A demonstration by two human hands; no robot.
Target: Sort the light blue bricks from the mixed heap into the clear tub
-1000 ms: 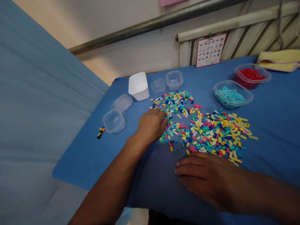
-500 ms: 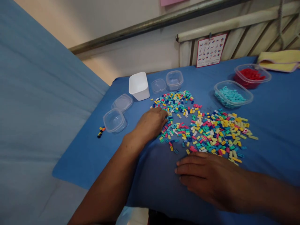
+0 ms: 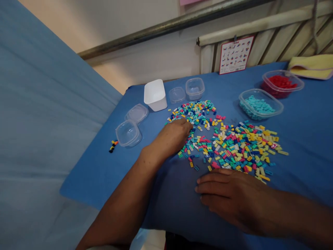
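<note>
Many small toy building bricks (image 3: 240,146) in yellow, green, blue, pink and white lie spread over the blue-covered table. My left hand (image 3: 178,135) reaches into the left side of the spread, its fingers curled down and together among the bricks. Its fingertips are partly hidden, so whatever they pinch cannot be made out. Along the near edge of the bricks, my right hand (image 3: 234,194) rests flat on the cloth with fingers stretched out and nothing held. A clear tub of turquoise bricks (image 3: 258,106) stands beyond the spread, beside a tub of red bricks (image 3: 281,83).
At the back left are a white container (image 3: 156,97), a clear tub (image 3: 195,89) and a clear lid (image 3: 177,95). Further left sit another clear tub (image 3: 128,133), its lid (image 3: 137,113) and a small black-and-orange piece (image 3: 112,146). A yellow cloth (image 3: 310,66) lies back right.
My left hand has shifted slightly right, deeper among the bricks. My right hand stays in place on the cloth.
</note>
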